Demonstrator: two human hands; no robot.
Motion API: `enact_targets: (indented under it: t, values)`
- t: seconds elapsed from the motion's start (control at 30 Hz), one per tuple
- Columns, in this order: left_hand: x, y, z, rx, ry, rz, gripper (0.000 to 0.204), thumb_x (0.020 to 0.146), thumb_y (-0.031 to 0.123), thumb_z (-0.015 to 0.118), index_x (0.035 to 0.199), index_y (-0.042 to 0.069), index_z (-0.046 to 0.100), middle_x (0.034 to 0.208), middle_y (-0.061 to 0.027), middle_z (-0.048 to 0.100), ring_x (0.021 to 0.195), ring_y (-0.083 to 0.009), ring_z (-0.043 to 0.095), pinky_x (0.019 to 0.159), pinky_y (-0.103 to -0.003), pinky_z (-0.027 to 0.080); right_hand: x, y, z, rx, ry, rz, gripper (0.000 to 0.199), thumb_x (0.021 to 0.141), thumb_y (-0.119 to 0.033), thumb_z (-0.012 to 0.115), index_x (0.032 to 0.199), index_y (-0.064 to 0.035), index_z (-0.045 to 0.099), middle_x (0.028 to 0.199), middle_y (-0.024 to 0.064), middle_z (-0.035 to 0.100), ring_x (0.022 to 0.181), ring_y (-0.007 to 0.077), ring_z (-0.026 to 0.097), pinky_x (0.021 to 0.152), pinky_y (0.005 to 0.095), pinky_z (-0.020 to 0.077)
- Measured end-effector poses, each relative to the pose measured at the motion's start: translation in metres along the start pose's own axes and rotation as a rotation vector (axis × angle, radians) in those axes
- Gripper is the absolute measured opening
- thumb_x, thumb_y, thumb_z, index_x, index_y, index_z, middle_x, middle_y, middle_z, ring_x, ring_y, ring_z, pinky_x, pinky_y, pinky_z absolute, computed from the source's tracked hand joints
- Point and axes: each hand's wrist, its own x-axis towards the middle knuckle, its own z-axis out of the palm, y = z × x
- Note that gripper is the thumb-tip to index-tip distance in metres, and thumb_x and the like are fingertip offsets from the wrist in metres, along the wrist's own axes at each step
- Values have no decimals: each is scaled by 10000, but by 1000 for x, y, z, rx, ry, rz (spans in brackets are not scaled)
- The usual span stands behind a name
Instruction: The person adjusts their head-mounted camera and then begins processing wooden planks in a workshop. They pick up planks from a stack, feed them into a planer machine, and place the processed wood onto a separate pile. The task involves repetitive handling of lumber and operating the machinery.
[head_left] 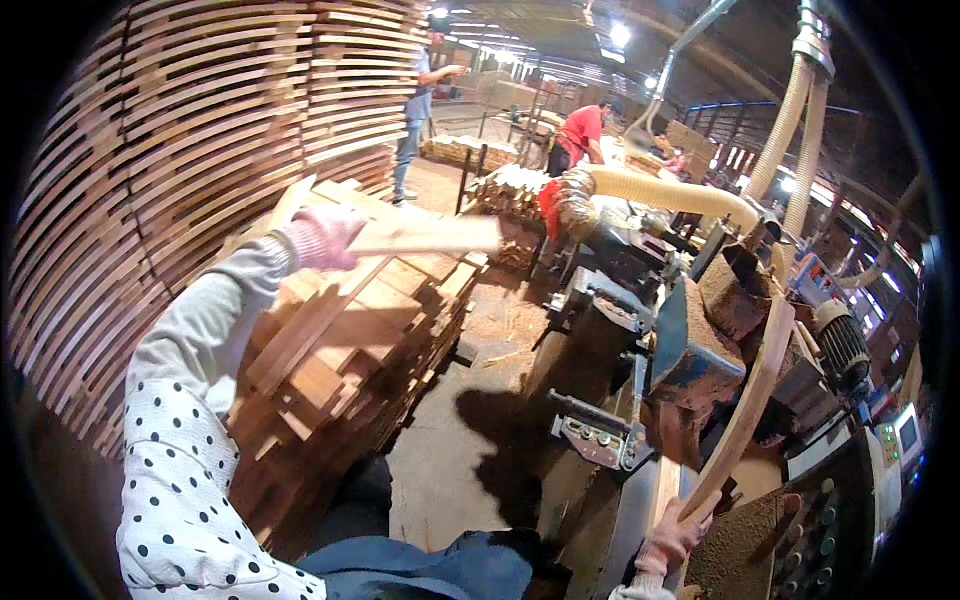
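Note:
My left hand [322, 236], in a pink glove, grips a straight pale wooden slat [430, 237] and holds it out level over a heap of cut wood pieces [340, 350]. My right hand [672, 538], also gloved pink, is closed around the lower end of a long curved wooden piece [752, 395] that rises up across the woodworking machine [690, 350]. My left sleeve is white with black dots.
Tall stacks of planks [200, 120] fill the left side. A beige dust hose [660, 190] runs over the sawdust-covered machine. A control panel [900, 440] sits at right. One person in blue [418, 110] and another in red [580, 135] work farther back.

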Motion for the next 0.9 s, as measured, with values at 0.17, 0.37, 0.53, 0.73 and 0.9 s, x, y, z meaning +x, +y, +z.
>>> enact_targets:
  t: [0.17,0.37,0.53,0.73,0.9]
  values:
    - [13,15,34,-203,65,-255,765,843,513,689,1450,83,512,1330,-279,625,1173,-391,666,977,-508,539,-37,65,15,173,-3,-272,737,838,-123,734,1535,-108,494,1378,208,612,1285,412,568,1114,480,442]
    - [-20,33,44,-221,-157,-389,880,822,562,698,1454,8,438,1268,-269,672,1200,-403,657,1006,-506,521,-145,67,-195,-167,-361,-471,534,1007,-381,610,1405,-27,582,1011,274,703,1034,415,679,856,512,531]
    - [-4,24,67,-344,-147,-486,903,761,532,737,1441,6,460,1262,-265,677,1190,-394,664,1013,-506,517,-152,85,-252,-348,-682,-350,456,1005,-371,597,1313,-34,614,1020,276,681,943,474,627,812,528,512]
    - [-13,33,78,-543,5,-398,876,758,584,832,1338,-16,565,1149,-228,713,1004,-341,712,910,-477,570,-85,93,-168,-297,-824,-365,432,978,-352,606,1270,-33,618,1032,279,659,900,486,594,785,538,494]
    - [-47,110,67,-1650,-33,-55,792,875,434,821,1443,-17,503,1112,-134,686,904,-195,675,785,-336,588,-9,79,-29,-152,-385,-806,398,945,-180,564,1319,-50,605,1021,241,664,854,446,600,728,513,481]
